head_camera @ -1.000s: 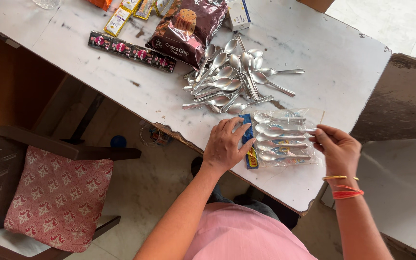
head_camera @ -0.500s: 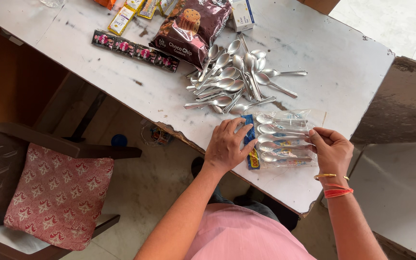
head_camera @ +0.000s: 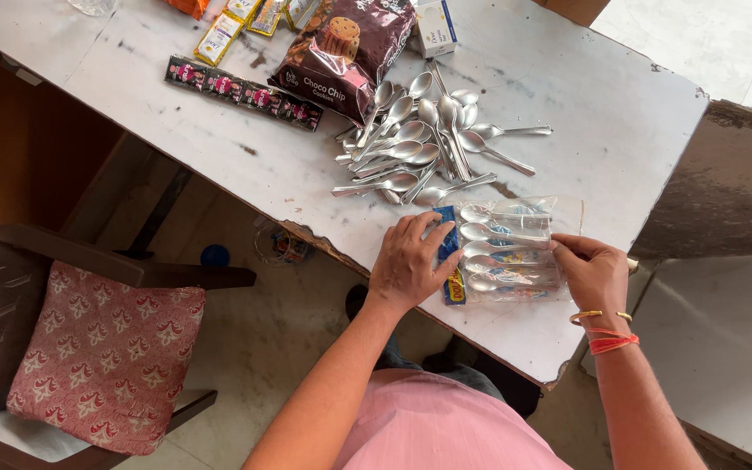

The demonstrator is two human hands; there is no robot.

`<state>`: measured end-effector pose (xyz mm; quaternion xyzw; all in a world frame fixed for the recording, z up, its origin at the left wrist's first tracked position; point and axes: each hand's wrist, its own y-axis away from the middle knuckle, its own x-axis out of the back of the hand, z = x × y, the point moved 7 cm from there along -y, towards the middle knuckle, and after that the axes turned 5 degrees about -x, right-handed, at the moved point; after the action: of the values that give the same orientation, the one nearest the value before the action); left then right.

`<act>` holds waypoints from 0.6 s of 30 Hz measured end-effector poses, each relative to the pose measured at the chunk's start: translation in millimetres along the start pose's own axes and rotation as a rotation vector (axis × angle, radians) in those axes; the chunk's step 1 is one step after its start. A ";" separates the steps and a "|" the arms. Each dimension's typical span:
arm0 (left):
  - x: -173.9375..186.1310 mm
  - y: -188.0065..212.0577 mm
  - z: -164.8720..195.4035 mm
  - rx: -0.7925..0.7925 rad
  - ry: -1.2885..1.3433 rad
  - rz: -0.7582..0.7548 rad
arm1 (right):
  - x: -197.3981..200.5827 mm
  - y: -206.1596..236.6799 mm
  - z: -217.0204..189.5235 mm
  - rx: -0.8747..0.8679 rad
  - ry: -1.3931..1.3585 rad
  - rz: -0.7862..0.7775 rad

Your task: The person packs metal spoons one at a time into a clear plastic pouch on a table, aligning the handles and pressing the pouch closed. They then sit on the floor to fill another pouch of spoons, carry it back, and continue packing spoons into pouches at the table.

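Note:
A clear plastic packet of steel spoons (head_camera: 506, 252) with a blue and yellow header lies near the table's front edge. My left hand (head_camera: 409, 261) presses flat on the packet's header end, fingers spread. At the opposite end my right hand (head_camera: 594, 274), with bangles and red thread at the wrist, pinches the packet's open edge. Just beyond the packet lies a loose pile of steel spoons (head_camera: 424, 144).
On the white worn table (head_camera: 620, 122) sit a brown cookie bag (head_camera: 341, 52), a strip of dark sachets (head_camera: 241, 91), yellow sachets (head_camera: 219, 35) and a small white box (head_camera: 435, 26). A brown chair with a red patterned cushion (head_camera: 106, 357) stands at the left.
Both hands keep their places on the spoon packet. The right hand's fingers have shifted slightly at the packet's edge.

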<state>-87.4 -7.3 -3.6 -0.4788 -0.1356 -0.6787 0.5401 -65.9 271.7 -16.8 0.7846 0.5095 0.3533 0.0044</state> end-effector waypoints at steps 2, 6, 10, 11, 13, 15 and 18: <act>-0.6 0.4 -0.4 0.001 0.004 0.002 | 0.1 -1.5 0.5 0.041 0.001 -0.002; -1.4 1.2 -1.4 0.009 -0.002 -0.001 | 3.5 -1.9 3.2 0.072 0.025 0.024; -1.3 1.8 -0.9 0.012 -0.012 -0.006 | 7.1 -1.0 2.3 0.078 0.054 -0.016; -0.7 1.9 -0.7 0.010 -0.012 -0.005 | 8.3 -1.4 1.8 0.074 0.092 -0.043; -0.3 1.9 0.2 0.005 -0.013 -0.008 | 8.6 -1.9 -0.8 0.100 0.164 -0.074; 0.1 1.7 0.5 0.003 -0.019 -0.014 | 7.3 -3.1 -5.2 0.162 0.231 -0.086; -0.5 1.0 0.9 -0.002 -0.019 -0.029 | 5.9 -7.6 -5.3 0.179 0.268 -0.090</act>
<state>-86.1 -6.8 -3.9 -0.4837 -0.1468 -0.6821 0.5284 -73.6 278.3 -12.4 0.7039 0.5697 0.4075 -0.1177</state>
